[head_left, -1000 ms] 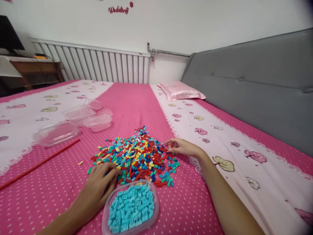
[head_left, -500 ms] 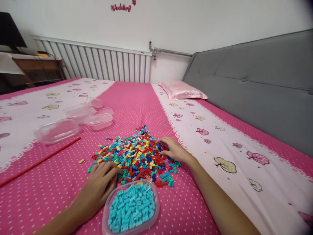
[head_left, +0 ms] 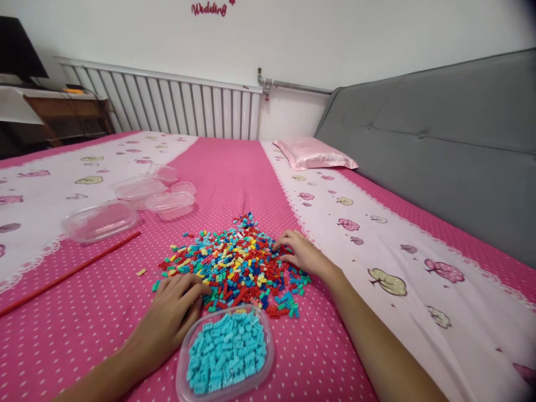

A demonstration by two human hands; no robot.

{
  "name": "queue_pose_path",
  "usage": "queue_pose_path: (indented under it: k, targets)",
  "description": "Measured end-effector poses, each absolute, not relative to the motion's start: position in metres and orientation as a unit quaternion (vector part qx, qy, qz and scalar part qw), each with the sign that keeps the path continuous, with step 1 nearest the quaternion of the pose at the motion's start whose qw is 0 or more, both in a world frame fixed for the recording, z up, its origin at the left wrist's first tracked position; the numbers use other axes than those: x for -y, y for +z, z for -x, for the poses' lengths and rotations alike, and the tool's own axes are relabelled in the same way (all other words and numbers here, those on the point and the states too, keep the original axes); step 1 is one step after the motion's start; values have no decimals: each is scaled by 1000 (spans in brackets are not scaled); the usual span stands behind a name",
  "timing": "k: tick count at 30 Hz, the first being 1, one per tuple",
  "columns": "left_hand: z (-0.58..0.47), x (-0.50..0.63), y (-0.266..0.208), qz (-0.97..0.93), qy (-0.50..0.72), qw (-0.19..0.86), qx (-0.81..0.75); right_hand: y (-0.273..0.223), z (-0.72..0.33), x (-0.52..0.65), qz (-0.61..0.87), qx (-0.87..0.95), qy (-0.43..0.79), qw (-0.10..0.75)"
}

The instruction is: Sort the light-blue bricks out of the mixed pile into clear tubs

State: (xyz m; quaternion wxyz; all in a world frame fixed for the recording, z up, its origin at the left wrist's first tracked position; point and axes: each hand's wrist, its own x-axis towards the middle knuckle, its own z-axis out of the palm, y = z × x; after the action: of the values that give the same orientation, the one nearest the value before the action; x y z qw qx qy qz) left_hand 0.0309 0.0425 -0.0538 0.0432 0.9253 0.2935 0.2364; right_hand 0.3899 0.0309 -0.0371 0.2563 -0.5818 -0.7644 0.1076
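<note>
Hidden behind the left hand [head_left: 176, 310]: the near-left edge of the brick pile [head_left: 234, 262]. Too small to tell: anything held by the right hand [head_left: 305, 255]. Cut off at the bottom: left forearm [head_left: 104, 371], right forearm [head_left: 377, 335] and, barely, the tub [head_left: 270, 340]. Cropped at left: red rod [head_left: 71, 273], black monitor [head_left: 19, 50]; at right: grey headboard [head_left: 439, 117]; at top: red flower [head_left: 231, 2].

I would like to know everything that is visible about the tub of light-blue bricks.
The tub looks like clear plastic, with rounded corners and a pale rim. It sits upright on the pink dotted sheet, nearer the camera than the mixed brick pile, with no lid visible. Many light-blue bricks lie inside. The left hand is beside it; contact is unclear.
</note>
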Motion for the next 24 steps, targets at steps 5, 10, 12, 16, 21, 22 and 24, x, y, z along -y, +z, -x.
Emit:
queue_pose_path:
  k: [5,10,12,16,21,22,24]
  targets:
    - [-31,-43,-54,-923,241,45,-297,-33,-387,-33,603,749,82,262]
    - [-30,-44,-55,-927,230,47,-293,-28,-390,-33,625,715,84,301]
    - [-32,-43,-54,-926,237,51,-291,-30,-392,-34,641,697,82,311]
    - [-35,-39,-51,-919,253,58,-296,-41,-389,-37,658,689,90,290]
    - [-33,-40,-53,-923,246,53,-291,-51,-382,-39,639,725,101,236]
    - [-33,-41,-53,-924,245,52,-288,-51,-381,-39,638,728,100,229]
    - [-33,-42,-54,-925,246,52,-284,-51,-382,-38,638,731,100,222]
